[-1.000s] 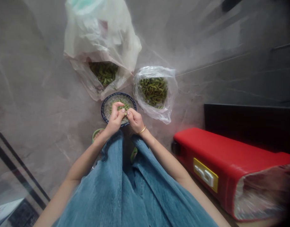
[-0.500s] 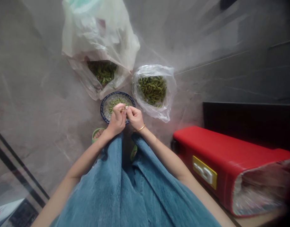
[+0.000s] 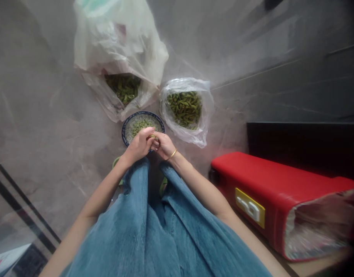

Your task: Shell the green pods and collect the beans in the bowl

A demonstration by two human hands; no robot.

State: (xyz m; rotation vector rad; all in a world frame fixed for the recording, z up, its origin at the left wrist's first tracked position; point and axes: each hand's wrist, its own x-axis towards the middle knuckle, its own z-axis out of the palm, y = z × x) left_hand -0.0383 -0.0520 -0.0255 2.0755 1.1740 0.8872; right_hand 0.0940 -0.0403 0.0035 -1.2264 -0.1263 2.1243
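Mostly covered from view, a small, yellow-green, elongated pod (image 3: 153,136) was held up over the near side of a round, shallow plate with a patterned dark-blue rim (image 3: 123,134). The plate sat level, its near edge partly hidden, with loose, pale-green, oval beans (image 3: 139,125) scattered across its whitish middle.

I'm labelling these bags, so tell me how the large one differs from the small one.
The large bag is milky white, the small bag clearer. The large bag stretches long; the small bag is compact and roundish. The large bag shows pods only at its near end; the small bag shows them at its middle. Both are open and hold green pods.
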